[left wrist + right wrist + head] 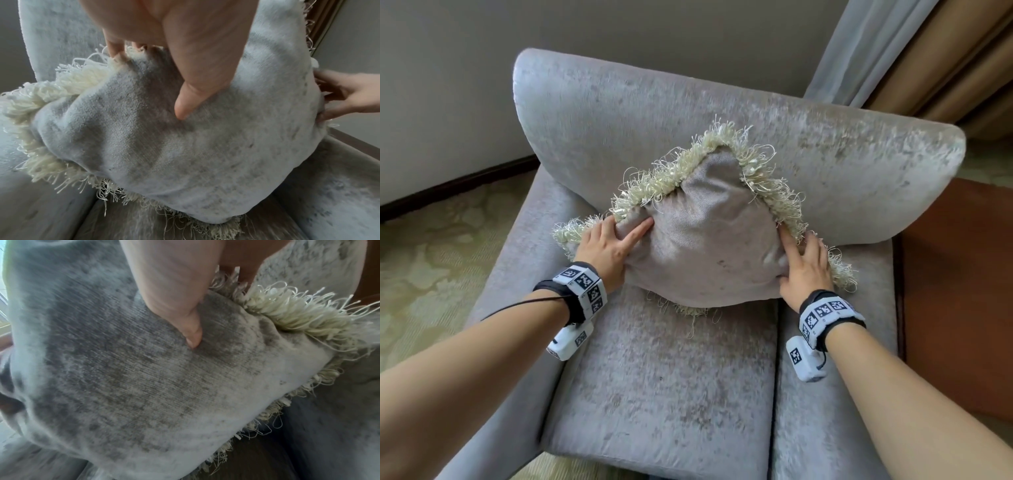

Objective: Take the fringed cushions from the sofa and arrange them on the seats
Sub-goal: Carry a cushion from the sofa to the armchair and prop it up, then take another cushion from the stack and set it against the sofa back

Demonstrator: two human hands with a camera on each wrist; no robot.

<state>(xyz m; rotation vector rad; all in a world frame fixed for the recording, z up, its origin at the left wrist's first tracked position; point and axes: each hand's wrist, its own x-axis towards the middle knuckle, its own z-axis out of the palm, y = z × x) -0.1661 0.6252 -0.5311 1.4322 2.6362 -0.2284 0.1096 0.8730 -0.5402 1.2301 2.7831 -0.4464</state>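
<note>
A grey velvet cushion (709, 233) with a cream fringe stands on one corner on the armchair seat (671, 377) and leans on the backrest (619, 113). My left hand (613, 243) grips its left edge, thumb pressed into the front and fingers behind the fringe. My right hand (804, 270) holds the right edge the same way. In the left wrist view the thumb (191, 91) dents the cushion (185, 154), and the right hand (349, 97) shows at the far side. The right wrist view has the thumb (185, 313) dug into the cushion (144, 386).
The grey armchair has padded arms on both sides of the seat. A brown wooden table (955, 291) stands close on the right. Curtains (893, 51) hang behind it, and patterned carpet (431, 257) lies to the left below a plain wall.
</note>
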